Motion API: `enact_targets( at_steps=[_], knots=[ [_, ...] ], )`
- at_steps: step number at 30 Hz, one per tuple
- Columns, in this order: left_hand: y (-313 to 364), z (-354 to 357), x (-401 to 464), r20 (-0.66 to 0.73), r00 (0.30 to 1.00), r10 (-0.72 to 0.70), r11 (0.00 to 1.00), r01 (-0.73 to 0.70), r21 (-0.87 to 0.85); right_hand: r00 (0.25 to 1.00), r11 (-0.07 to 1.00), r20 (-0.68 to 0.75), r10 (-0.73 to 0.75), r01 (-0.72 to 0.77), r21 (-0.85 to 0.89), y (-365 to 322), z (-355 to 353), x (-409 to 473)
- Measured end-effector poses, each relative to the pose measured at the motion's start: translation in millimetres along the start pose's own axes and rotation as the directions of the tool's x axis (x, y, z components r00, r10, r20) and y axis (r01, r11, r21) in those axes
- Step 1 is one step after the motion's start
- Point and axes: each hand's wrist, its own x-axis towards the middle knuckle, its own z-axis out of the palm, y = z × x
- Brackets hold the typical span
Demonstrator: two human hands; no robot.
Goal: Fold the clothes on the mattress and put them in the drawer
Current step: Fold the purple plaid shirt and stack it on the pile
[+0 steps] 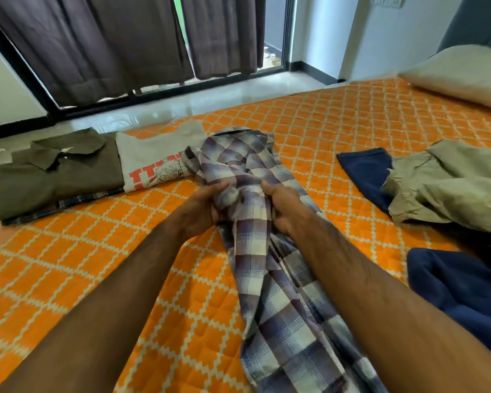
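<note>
far left of the frame there's an olive collared shirt [54, 173] folded flat on the orange quilted mattress [142, 268], sitting on top of a dark plaid piece [68, 204] that only peeks out at its lower edge. just beside it to the right is a folded light tee with red print [153, 160], edges touching the olive one. dead centre is the plaid shirt [270, 251], bunched up and running from mid frame down to the bottom edge, its upper part overlapping the tee's right side. the left hand [203, 207] has its fingers curled round a gathered wad of that plaid shirt from the left, and the right hand [284, 202] grips the same bunch from the right, thumb on top, fingers wrapped in tight. both hands are close together, nearly touching through the cloth. right of centre lies a navy garment [366, 171] with crumpled khaki shorts [451, 182] partly over it, and another dark blue cloth [462, 287] at the lower right. upper right there's a beige pillow [462, 72], and upper left dark curtains [97, 43] hang over a glass door.
</note>
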Motion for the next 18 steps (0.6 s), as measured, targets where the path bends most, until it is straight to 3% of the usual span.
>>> enact_targets(
  at_steps=[3, 5, 7, 9, 11, 15, 18],
  knots=[
    [1, 2, 2, -0.085, 0.994, 0.075, 0.956, -0.047, 0.290, 0.998, 0.997, -0.006, 0.064, -0.063, 0.047, 0, -1, -2],
    [4, 4, 9, -0.197, 0.954, 0.226, 0.891, -0.120, 0.439, 0.987, 0.994, 0.131, 0.094, -0.101, 0.049, -1, -7, -11],
    [8, 8, 17, -0.296, 0.900, 0.320, 0.873, -0.159, 0.460, 0.948, 0.981, 0.285, 0.143, -0.098, -0.166, 0, -13, -26],
    [9, 15, 24, -0.376, 0.854, 0.359, 0.862, -0.149, 0.484, 0.924, 0.913, 0.332, 0.189, -0.041, -0.406, 7, -13, -38],
    [7, 20, 28, -0.435, 0.832, 0.344, 0.873, -0.114, 0.473, 0.925, 0.890, 0.326, 0.195, -0.027, -0.455, 14, -13, -44],
    [7, 23, 29, -0.531, 0.810, 0.248, 0.949, -0.093, 0.302, 0.891, 0.963, 0.383, 0.244, -0.177, -0.202, 7, -30, -56],
    [9, 29, 12, -0.364, 0.926, 0.104, 0.991, -0.066, 0.114, 0.870, 0.970, 0.442, 0.219, -0.241, -0.007, 5, -37, -63]
  ],
)
